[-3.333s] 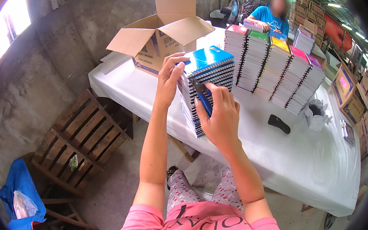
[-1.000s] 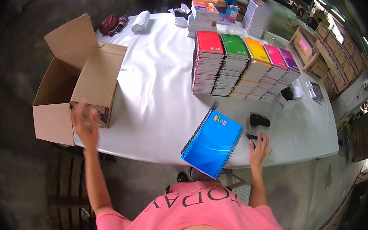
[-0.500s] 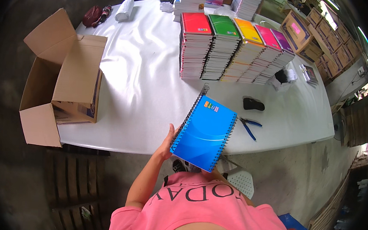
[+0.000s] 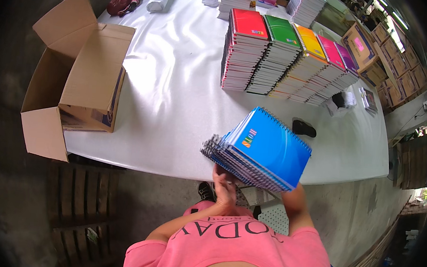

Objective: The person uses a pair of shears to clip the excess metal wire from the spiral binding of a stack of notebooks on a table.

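A stack of blue spiral-bound notebooks (image 4: pixel 272 148) is held tilted above the near edge of the table, its wire coils bunched toward the lower left. My left hand (image 4: pixel 225 188) presses up against the lower coil side, its fingertips partly behind the stack. At the lower right corner my right hand (image 4: pixel 293 191) reaches under the notebooks; only the wrist area shows and its fingers are hidden. Beyond the blue stack lies a small black object (image 4: pixel 304 128), partly covered by the notebooks.
Tall stacks of red (image 4: pixel 244 50), green (image 4: pixel 275 55), yellow (image 4: pixel 302 60), pink and purple notebooks stand behind on the white-covered table (image 4: pixel 172 90). An open cardboard box (image 4: pixel 93 69) is at the left edge. A white perforated stool (image 4: pixel 273 216) stands below. More boxes (image 4: pixel 363 52) are at the far right.
The blue notebooks have turned and tilted, moving right so the coil edges of several now show. My left hand shifted right to their underside. The blue-handled pliers have gone out of sight.
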The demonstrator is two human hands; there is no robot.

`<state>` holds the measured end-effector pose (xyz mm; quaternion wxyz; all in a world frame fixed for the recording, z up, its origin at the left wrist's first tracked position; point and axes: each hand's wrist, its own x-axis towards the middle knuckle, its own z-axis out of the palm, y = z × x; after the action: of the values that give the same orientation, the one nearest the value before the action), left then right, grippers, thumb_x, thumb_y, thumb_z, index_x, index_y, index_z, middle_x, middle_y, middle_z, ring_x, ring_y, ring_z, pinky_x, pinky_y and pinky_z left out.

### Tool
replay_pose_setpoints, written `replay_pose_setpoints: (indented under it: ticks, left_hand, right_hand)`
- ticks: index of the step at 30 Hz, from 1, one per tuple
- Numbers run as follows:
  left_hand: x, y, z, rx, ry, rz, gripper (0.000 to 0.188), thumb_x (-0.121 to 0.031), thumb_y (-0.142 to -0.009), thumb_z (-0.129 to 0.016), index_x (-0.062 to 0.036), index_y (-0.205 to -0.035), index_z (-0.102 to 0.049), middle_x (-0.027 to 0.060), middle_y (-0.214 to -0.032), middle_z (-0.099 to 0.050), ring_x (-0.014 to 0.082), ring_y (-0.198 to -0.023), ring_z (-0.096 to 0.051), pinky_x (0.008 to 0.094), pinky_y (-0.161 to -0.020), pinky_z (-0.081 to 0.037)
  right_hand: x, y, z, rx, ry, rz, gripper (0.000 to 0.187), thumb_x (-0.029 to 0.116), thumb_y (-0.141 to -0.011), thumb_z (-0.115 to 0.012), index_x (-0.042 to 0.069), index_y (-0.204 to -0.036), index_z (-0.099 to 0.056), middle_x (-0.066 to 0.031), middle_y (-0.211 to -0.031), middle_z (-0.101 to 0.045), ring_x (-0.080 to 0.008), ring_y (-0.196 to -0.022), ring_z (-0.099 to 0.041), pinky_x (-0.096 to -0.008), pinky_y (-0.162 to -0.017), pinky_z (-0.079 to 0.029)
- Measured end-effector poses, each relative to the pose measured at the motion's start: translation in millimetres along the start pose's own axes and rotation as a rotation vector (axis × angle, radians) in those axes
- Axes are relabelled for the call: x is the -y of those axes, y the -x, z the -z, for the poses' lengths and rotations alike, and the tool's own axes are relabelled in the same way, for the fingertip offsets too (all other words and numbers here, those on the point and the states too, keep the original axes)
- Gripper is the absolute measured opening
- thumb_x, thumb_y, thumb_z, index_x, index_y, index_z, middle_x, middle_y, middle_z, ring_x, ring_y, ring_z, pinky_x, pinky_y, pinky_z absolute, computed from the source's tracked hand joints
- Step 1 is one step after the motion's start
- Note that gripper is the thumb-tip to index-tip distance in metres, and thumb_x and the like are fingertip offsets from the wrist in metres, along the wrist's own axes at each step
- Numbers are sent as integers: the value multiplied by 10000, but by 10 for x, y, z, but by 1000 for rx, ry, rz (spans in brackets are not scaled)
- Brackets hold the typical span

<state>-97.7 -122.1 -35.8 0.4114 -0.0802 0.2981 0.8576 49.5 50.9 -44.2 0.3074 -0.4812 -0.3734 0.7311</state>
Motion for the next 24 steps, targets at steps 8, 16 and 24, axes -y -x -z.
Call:
replay_pose_setpoints:
  ticks: [8, 16, 24]
  left_hand:
    - [477, 393, 361, 16, -330, 116, 732, -33, -822, -507, -208, -1460, -193, 57, -1449, -272, 196, -1199, -425, 371, -957, -380]
    - [-1442, -131, 180, 504, -1547, -335, 837, -76, -638, -787, -72, -1360, -363, 150, -1258, -447, 284, -1078, -548, 371, -891, -477]
    - [-794, -254, 375, 471, -1623, -412, 719, -72, -669, -782, -88, -1321, -480, 153, -1142, -587, 298, -940, -636, 357, -794, -528]
  right_hand:
    - [283, -403, 48, 6, 105, -11, 520, 439, -923, -414, 54, -1271, -451, -139, -1244, -526, -275, -1129, -509, -367, -967, -397]
    - [182, -498, -317, 56, 134, -50, 488, 410, -907, -451, 50, -1235, -482, -146, -1221, -539, -283, -1114, -518, -365, -959, -399]
    - [73, -390, -551, 98, 199, -110, 456, 380, -890, -487, 45, -1199, -512, -152, -1198, -552, -291, -1099, -526, -364, -951, -402]
